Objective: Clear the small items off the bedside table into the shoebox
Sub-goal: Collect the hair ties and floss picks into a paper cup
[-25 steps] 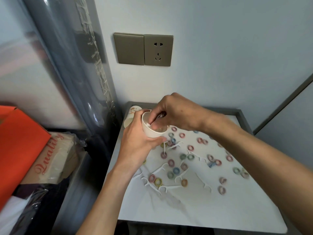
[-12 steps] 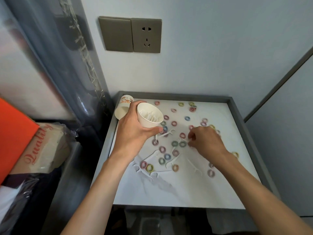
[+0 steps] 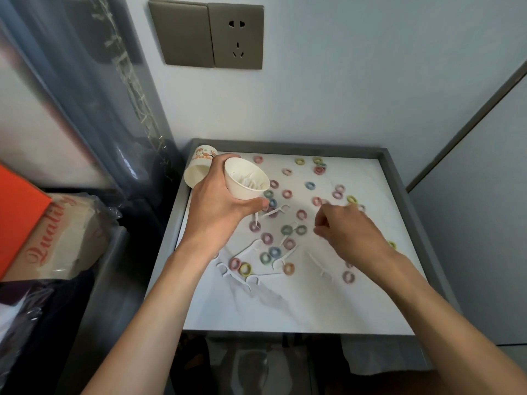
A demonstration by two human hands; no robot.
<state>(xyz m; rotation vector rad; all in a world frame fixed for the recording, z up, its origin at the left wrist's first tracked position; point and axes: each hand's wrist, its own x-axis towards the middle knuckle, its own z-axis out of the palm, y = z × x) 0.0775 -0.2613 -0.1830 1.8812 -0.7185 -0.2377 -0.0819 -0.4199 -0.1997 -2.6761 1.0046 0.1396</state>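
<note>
1. Fingers (image 3: 224, 158) of my left hand (image 3: 216, 206) were wrapped round a white paper cup (image 3: 242, 192), which I held tilted above the far left part of the worktop (image 3: 285, 306).
2. White floss picks (image 3: 247, 178) lay inside that cup. Others lay loose on the worktop near my left wrist and between my two hands.
3. My right hand (image 3: 353, 235) hovered low over the middle of the worktop with its fingers (image 3: 323, 220) bent inward. I could not tell whether they pinched anything.
4. Small coloured rings (image 3: 309, 185) lay scattered over the white surface, most of them in the far half and the middle. A few sat near my right wrist.
5. A second paper cup (image 3: 199, 169), printed in orange, lay on its side at the far left corner, just behind my left hand.
6. An orange box (image 3: 17, 218) stood off the worktop at the left edge of view. It was beside a plastic-wrapped carton (image 3: 57, 240) printed "Quality".
</note>
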